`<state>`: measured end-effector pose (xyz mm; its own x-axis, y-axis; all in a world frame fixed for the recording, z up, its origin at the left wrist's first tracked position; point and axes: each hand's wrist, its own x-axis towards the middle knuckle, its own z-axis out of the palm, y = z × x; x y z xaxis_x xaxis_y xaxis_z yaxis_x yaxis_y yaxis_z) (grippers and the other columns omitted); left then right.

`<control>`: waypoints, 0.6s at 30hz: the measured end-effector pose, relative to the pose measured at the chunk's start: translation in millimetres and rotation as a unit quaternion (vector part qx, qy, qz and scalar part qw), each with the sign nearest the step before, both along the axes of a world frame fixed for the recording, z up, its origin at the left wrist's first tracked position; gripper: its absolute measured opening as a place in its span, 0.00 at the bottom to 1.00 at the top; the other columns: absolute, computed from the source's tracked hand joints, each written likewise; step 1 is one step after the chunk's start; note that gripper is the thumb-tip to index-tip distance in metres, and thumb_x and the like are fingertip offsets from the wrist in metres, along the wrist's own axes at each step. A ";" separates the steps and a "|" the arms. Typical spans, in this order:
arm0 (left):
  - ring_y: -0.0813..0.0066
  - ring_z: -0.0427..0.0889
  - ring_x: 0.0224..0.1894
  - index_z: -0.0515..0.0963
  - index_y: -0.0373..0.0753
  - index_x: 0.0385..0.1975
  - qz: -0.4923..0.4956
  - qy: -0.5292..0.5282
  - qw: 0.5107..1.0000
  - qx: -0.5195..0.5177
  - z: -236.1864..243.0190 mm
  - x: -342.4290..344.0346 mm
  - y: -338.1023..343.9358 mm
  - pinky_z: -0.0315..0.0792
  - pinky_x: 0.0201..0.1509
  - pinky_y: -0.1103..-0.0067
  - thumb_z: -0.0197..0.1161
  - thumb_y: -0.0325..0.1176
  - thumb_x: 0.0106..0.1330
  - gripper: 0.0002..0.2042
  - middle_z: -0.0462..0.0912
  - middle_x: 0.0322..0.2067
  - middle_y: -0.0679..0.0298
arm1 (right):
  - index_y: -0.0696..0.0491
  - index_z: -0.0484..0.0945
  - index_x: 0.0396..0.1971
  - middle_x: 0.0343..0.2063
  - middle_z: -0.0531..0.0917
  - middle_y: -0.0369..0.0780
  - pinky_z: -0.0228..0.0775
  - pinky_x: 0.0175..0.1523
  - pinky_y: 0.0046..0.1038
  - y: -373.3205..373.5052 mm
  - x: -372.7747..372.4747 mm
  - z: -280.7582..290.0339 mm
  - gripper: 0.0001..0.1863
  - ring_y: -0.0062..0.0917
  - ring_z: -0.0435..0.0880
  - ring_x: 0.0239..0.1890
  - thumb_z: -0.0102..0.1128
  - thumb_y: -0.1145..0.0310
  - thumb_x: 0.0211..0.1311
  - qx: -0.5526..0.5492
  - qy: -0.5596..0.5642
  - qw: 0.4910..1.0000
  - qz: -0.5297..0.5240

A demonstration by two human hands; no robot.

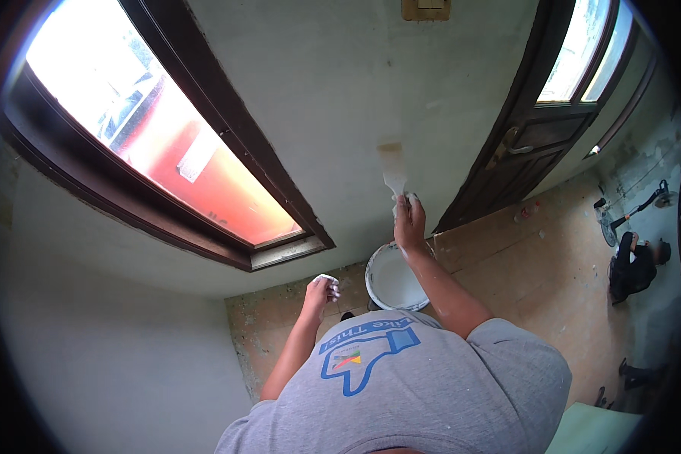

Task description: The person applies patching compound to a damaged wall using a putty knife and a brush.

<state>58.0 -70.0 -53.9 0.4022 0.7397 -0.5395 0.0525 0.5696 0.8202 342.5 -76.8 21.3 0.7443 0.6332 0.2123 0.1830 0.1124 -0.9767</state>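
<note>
My right hand [408,219] grips a putty knife [394,178], raised blade-up against the pale wall [356,98] between the window and the door. A tan patch shows at the blade's upper end; whether it belongs to the blade or the wall I cannot tell. White smears mark my right fingers. My left hand [323,291] is held low below the window corner, its fingers curled and coated in white. Something whitish shows at its top, too unclear to name. Between my hands, close to my body, stands a round bucket [369,278] with white material inside.
A dark-framed window [234,151] slants along the left, with something red beyond it. At the right is a dark wooden door [533,147] with a metal handle. Another person [634,266] in dark clothes is at the far right, near a pole-like tool [639,208]. The tan floor [499,265] is stained.
</note>
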 end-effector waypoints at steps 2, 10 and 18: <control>0.76 0.79 0.24 0.77 0.37 0.34 -0.006 0.001 1.000 -0.002 0.3 0.1 0.9 0.72 0.28 0.79 0.46 0.34 0.70 0.12 0.79 0.24 0.65 | 0.59 0.73 0.34 0.20 0.73 0.37 0.62 0.30 0.28 18.4 0.9 27.1 0.13 0.20 0.68 0.23 0.50 0.64 0.72 0.062 -0.003 0.997 0.038; 0.76 0.80 0.24 0.77 0.37 0.33 0.003 0.012 1.000 0.000 -3.2 0.3 -3.4 0.73 0.26 0.78 0.47 0.34 0.71 0.12 0.79 0.24 0.65 | 0.59 0.73 0.38 0.27 0.78 0.41 0.68 0.38 0.31 65.1 3.5 -28.1 0.11 0.26 0.74 0.29 0.48 0.66 0.72 0.055 -0.017 0.995 0.077; 0.72 0.81 0.27 0.75 0.38 0.34 0.009 0.036 0.999 -0.012 -16.9 -4.5 -18.7 0.74 0.31 0.77 0.44 0.38 0.75 0.14 0.79 0.26 0.63 | 0.56 0.75 0.33 0.20 0.68 0.29 0.55 0.26 0.21 4.2 6.4 -102.3 0.10 0.13 0.64 0.21 0.50 0.66 0.71 -0.102 0.142 0.983 0.057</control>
